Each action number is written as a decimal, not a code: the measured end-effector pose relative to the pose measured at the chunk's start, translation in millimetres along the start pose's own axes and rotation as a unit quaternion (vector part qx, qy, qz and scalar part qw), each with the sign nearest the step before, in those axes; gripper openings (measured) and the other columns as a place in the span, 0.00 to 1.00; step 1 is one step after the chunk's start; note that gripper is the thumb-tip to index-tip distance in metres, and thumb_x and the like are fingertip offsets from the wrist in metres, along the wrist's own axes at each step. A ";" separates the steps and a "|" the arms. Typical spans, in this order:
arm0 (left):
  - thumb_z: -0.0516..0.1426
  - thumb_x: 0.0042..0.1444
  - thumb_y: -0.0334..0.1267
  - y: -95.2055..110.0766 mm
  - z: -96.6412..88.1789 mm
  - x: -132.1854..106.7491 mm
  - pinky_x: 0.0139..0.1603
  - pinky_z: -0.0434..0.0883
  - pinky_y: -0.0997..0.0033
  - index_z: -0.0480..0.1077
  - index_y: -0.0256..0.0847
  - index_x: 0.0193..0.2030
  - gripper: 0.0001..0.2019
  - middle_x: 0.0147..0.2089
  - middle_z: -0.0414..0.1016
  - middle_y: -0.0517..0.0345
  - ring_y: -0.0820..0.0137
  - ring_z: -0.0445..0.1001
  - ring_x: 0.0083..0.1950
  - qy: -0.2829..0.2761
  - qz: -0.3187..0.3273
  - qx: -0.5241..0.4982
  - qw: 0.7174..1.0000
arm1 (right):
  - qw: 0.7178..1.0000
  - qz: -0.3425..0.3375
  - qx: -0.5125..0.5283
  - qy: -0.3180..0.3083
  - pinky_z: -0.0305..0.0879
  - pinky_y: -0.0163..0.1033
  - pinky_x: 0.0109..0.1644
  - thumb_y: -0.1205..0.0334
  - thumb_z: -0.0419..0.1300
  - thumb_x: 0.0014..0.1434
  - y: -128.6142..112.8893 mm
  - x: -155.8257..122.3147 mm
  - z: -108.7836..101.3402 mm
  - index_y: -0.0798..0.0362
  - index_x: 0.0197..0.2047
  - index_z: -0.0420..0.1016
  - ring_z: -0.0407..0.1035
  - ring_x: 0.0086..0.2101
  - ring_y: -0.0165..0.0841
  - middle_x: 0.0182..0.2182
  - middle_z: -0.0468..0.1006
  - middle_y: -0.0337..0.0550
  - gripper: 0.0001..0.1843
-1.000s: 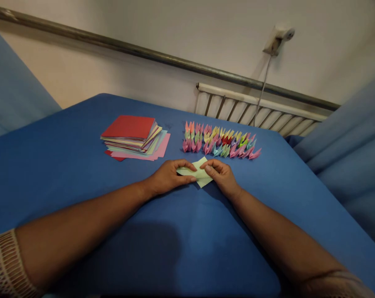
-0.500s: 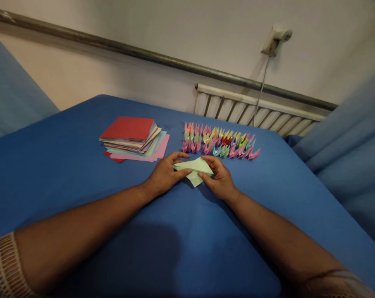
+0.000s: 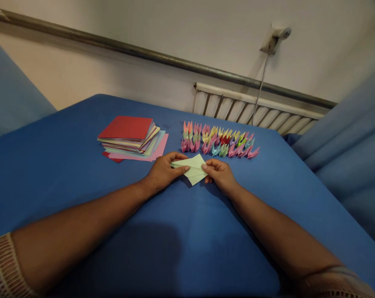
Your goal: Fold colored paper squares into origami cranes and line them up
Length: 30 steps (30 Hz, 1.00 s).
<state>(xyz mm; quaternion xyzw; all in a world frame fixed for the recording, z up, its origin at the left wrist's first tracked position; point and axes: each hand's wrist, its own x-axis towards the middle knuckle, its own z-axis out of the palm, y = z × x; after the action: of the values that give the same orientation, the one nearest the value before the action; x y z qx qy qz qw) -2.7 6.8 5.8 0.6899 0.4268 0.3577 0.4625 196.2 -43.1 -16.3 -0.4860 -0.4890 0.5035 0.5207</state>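
A pale green folded paper [image 3: 192,169] lies between my hands on the blue table [image 3: 187,231]. My left hand [image 3: 164,171] pinches its left end with thumb and fingers. My right hand [image 3: 220,174] grips its right edge with closed fingers. Just beyond the hands stands a row of several small folded paper pieces [image 3: 218,140] in pink, yellow, green and blue. A stack of coloured paper sheets [image 3: 131,138] with a red one on top lies to the left of the row.
A white radiator [image 3: 255,109] and a metal rail [image 3: 144,51] run along the wall behind the table. A wall socket [image 3: 275,37] with a cord hangs above the radiator. Blue fabric [image 3: 351,136] rises at the right, and more at the left.
The green paper has been turned and refolded between my hands; a flap that stood raised half a second ago now lies flatter. Both hands stayed in about the same place.
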 end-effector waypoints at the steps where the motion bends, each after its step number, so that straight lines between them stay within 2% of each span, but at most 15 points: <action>1: 0.66 0.45 0.43 0.3 -0.1 0.1 0.37 0.70 0.70 0.74 0.40 0.43 0.18 0.39 0.77 0.59 0.70 0.74 0.35 0.005 -0.006 -0.016 1.000 | 1.000 0.001 0.002 -0.006 0.56 0.30 0.18 0.42 0.68 0.47 0.3 -0.4 0.9 0.53 0.29 0.71 0.63 0.15 0.24 0.17 0.72 0.32 0.22; 4: 0.67 0.43 0.44 2.2 0.3 -0.2 0.33 0.69 0.72 0.73 0.39 0.45 0.22 0.34 0.76 0.60 0.71 0.72 0.31 0.018 -0.032 -0.084 0.996 | 0.999 -0.003 0.011 -0.030 0.57 0.29 0.17 0.45 0.70 0.45 2.4 -4.5 6.2 0.53 0.26 0.68 0.62 0.15 0.22 0.18 0.72 0.31 0.22; 7: 0.69 0.41 0.42 5.2 2.9 -2.1 0.29 0.68 0.74 0.71 0.37 0.47 0.26 0.27 0.71 0.65 0.74 0.70 0.26 0.036 -0.057 -0.175 0.982 | 0.998 0.000 0.031 -0.056 0.63 0.30 0.19 0.48 0.71 0.44 4.9 -9.1 13.2 0.53 0.32 0.72 0.66 0.18 0.24 0.24 0.76 0.34 0.20; 10: 0.69 0.41 0.40 8.0 7.3 -5.8 0.35 0.71 0.71 0.70 0.37 0.45 0.24 0.32 0.75 0.61 0.73 0.74 0.31 0.007 -0.077 -0.272 0.959 | 0.998 -0.003 0.037 -0.053 0.67 0.31 0.21 0.50 0.70 0.46 5.8 -11.1 19.0 0.53 0.41 0.74 0.67 0.20 0.25 0.29 0.79 0.37 0.22; 13: 0.68 0.45 0.42 8.9 10.9 -9.7 0.41 0.72 0.67 0.71 0.35 0.42 0.20 0.39 0.77 0.54 0.70 0.76 0.37 -0.041 -0.097 -0.295 0.950 | 0.999 -0.007 0.033 -0.036 0.67 0.33 0.22 0.50 0.69 0.47 6.4 -12.0 23.3 0.52 0.42 0.73 0.66 0.20 0.25 0.30 0.78 0.37 0.21; 15: 0.66 0.46 0.44 9.0 11.9 -11.4 0.38 0.71 0.68 0.71 0.35 0.41 0.19 0.38 0.77 0.55 0.70 0.74 0.34 -0.048 -0.103 -0.277 0.954 | 0.999 -0.006 0.026 -0.043 0.69 0.35 0.25 0.50 0.69 0.47 7.2 -13.7 25.3 0.51 0.41 0.72 0.68 0.23 0.27 0.31 0.78 0.38 0.21; 19: 0.65 0.47 0.46 10.4 10.9 -12.3 0.33 0.69 0.71 0.71 0.37 0.39 0.17 0.33 0.75 0.60 0.72 0.72 0.31 -0.054 -0.090 -0.224 0.969 | 0.996 -0.025 -0.033 -0.079 0.66 0.35 0.30 0.52 0.69 0.48 6.0 -18.7 25.0 0.51 0.34 0.70 0.67 0.26 0.28 0.26 0.74 0.34 0.16; 23: 0.64 0.47 0.47 10.5 10.9 -13.1 0.29 0.66 0.74 0.70 0.37 0.34 0.15 0.29 0.71 0.63 0.73 0.69 0.29 -0.121 -0.061 -0.120 0.983 | 0.998 -0.048 -0.015 -0.028 0.64 0.34 0.31 0.52 0.67 0.50 1.1 -18.4 20.9 0.51 0.36 0.69 0.66 0.28 0.28 0.27 0.73 0.35 0.16; 26: 0.62 0.49 0.46 9.4 11.9 -15.9 0.27 0.64 0.75 0.71 0.38 0.33 0.13 0.27 0.70 0.63 0.72 0.68 0.29 -0.176 -0.031 -0.030 0.984 | 0.998 -0.060 -0.007 -0.002 0.64 0.35 0.33 0.52 0.68 0.49 -0.7 -15.9 19.3 0.51 0.36 0.70 0.67 0.29 0.29 0.28 0.73 0.37 0.16; 30: 0.61 0.51 0.45 10.4 11.1 -19.2 0.29 0.65 0.75 0.73 0.39 0.35 0.11 0.29 0.72 0.61 0.71 0.69 0.30 -0.208 0.003 0.046 0.977 | 0.997 -0.062 -0.035 0.006 0.61 0.35 0.30 0.50 0.66 0.50 -2.2 -13.9 17.4 0.51 0.31 0.71 0.64 0.25 0.28 0.23 0.70 0.35 0.14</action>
<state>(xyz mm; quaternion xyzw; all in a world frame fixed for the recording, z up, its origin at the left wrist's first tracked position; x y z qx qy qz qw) 2.5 -16.7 10.2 0.7708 0.3349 0.1875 0.5084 178.8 -56.8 -13.5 -0.4753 -0.5324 0.4499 0.5369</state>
